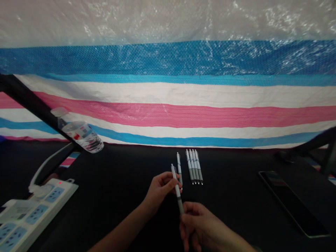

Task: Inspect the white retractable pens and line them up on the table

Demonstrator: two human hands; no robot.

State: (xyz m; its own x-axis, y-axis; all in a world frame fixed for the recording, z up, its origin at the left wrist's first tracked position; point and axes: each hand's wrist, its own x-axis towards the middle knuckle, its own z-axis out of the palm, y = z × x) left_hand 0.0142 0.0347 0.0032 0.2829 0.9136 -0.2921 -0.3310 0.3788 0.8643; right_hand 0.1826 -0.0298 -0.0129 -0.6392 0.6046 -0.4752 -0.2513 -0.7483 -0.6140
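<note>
A white pen with a grey grip (176,187) is held between both hands, tilted, its clicker end pointing away. My left hand (164,187) pinches its upper part with thumb and fingers. Around the grey lower end, my right hand (195,222) is closed, hiding the tip. Just behind my left fingers lies a single similar pen (179,163), its lower part partly covered. To the right of it, several matching pens (194,167) rest side by side in a row on the black table (231,196).
A white power strip (39,213) with a plugged-in cable lies at the left. A clear plastic bottle (84,136) is by the black bar at the back left. At the right lies a black phone (291,203). A striped sheet (168,115) hangs behind the table.
</note>
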